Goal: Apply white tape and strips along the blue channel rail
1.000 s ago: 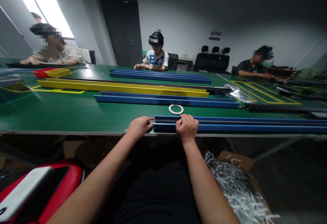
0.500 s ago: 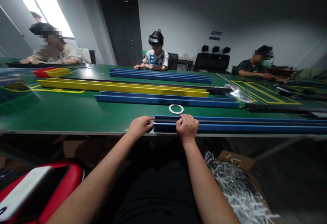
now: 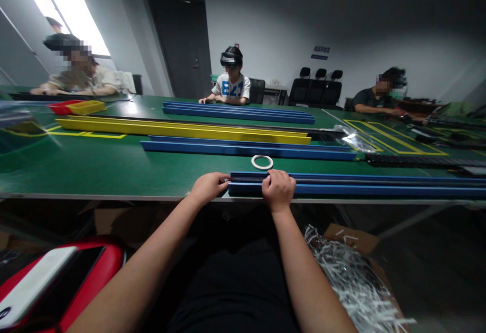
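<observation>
A long blue channel (image 3: 364, 190) with raised side walls and a dark inside lies along the table's near edge, running out to the right. My right hand (image 3: 279, 190) is closed over it a little way in from its left end, the fingers curled into the channel. At that left end my left hand (image 3: 208, 187) is closed, its fingertips pressed together against the channel's end. Whatever lies between those fingertips is hidden. Just beyond my right hand, a white ring-shaped roll (image 3: 261, 162) lies flat on the green table (image 3: 94, 171).
Another blue channel (image 3: 246, 149), a yellow channel (image 3: 182, 129) and several blue channels (image 3: 239, 113) lie farther back. Red (image 3: 63, 108) and yellow trays (image 3: 88, 108) sit at left. Below are a red seat (image 3: 102, 262) and shredded paper (image 3: 349, 277). Co-workers sit across the table.
My left fingertips have shifted very slightly at the channel's end. My right hand and the channel look the same.
</observation>
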The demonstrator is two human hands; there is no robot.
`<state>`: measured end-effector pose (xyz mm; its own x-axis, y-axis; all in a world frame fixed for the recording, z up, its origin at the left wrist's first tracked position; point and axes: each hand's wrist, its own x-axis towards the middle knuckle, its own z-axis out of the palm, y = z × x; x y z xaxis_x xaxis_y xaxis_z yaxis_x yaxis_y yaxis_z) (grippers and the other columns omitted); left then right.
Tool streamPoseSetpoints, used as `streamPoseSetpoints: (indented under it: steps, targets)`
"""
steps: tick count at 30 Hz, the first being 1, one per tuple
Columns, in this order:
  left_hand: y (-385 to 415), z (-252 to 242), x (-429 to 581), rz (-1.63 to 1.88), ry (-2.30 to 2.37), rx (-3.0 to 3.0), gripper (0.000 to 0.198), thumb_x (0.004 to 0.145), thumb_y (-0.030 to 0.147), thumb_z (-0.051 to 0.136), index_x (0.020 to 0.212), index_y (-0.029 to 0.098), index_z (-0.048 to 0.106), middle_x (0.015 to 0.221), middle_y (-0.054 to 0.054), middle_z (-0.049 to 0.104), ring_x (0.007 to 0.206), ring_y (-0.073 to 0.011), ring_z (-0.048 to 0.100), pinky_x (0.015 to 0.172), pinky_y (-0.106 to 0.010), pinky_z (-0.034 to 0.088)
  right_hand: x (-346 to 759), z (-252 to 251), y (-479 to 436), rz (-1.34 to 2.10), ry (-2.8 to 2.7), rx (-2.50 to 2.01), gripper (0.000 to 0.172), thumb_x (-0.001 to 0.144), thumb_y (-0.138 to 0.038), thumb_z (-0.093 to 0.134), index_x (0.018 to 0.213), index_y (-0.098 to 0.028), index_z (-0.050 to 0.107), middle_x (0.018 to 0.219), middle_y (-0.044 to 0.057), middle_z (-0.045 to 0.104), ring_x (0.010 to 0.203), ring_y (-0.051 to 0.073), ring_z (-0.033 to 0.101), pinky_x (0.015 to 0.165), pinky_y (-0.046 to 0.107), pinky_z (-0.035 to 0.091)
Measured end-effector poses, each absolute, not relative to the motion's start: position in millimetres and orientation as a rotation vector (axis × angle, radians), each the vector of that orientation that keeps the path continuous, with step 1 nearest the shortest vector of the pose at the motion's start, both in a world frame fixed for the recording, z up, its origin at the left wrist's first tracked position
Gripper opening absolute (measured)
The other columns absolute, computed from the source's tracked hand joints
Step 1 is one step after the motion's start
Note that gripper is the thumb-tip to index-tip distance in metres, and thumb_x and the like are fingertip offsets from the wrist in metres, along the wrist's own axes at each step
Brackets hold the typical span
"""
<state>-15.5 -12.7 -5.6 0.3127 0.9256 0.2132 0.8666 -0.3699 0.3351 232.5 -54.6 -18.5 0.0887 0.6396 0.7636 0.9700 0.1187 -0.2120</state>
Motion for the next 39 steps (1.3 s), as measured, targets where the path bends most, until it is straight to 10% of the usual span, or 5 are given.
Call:
streamPoseSetpoints:
  steps: [39]
  targets:
    - [-8.8,-5.6,-12.4,0.789,1.37,2.203,0.035,0.085,0.049,0.052,0.09,0.023,0.075,0.088,-0.002,0.075,0.082,-0.0184,0.066,0.074,-0.027,0.047,230.4,-16.5,-55.1,-0.554,-1.616,-1.612,0.025,0.087,-0.022,0.047,0.1,-0.018,0.067,0.097,0.008,0.068,0.099,0.023,0.053,0.083,0.037,0.029]
